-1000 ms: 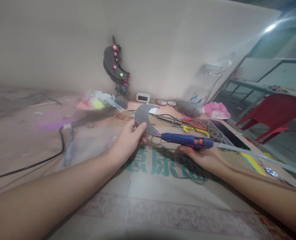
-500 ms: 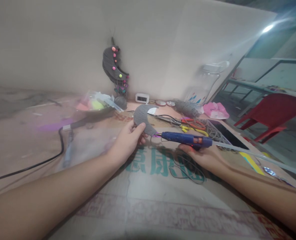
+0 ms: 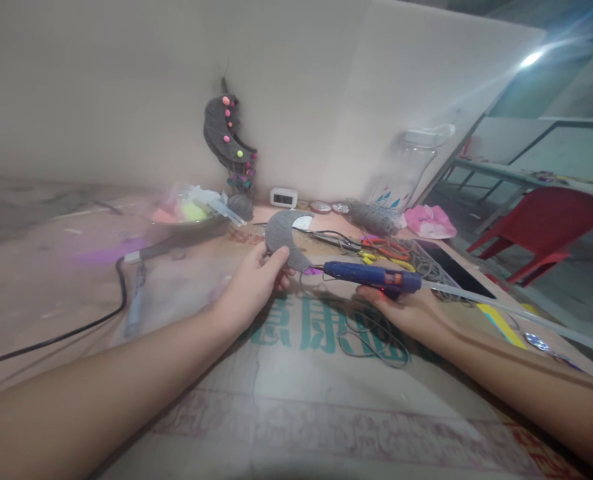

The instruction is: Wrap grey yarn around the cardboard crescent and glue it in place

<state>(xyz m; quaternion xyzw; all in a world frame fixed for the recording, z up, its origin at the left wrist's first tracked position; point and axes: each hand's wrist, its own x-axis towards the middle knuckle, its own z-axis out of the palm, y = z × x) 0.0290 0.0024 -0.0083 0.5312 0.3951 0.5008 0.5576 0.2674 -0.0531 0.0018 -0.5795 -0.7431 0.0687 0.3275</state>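
Observation:
My left hand (image 3: 269, 272) pinches a crescent moon shape (image 3: 280, 237) wrapped in grey yarn, with a bare white patch at its upper tip. My right hand (image 3: 396, 310) is wrapped round a blue hot glue gun (image 3: 361, 273), on which a small red light glows. A long clear glue stick (image 3: 471, 293) sticks out of the gun's back end. The gun's nozzle points left at the crescent's lower tip; whether it touches cannot be made out. Beneath my right hand a loop of grey yarn (image 3: 373, 343) lies on the printed sheet (image 3: 316, 393).
On the wall hangs a finished-looking grey moon (image 3: 221, 130) with coloured pompoms. Behind my hands are a bowl (image 3: 186, 227) of bright pieces, a white digital clock (image 3: 283, 197), scissors (image 3: 386, 249), a clear bottle (image 3: 409, 163) and a dark phone-like slab (image 3: 453, 268). A black cable (image 3: 76, 329) crosses the left.
Both hands, the crescent and the glue gun keep nearly the same pose. The whole view has shifted very slightly.

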